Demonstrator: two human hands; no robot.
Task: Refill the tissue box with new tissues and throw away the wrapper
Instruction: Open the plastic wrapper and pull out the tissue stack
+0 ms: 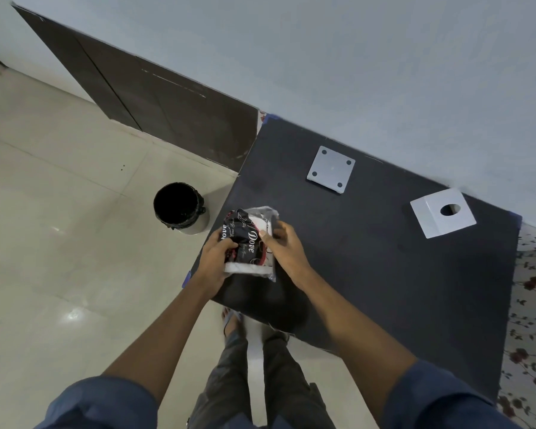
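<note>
Both hands' grip (248,246) around crinkled tissue pack (250,239)

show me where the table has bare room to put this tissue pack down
Bare patches on the table: the wide middle between the right hand and the holed box cover, and below the base plate. Crowded only at the near-left corner, around the tissue pack.

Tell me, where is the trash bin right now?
In the head view, the round black-lined trash bin stands on the pale tiled floor, left of the dark table, near its corner.
</note>
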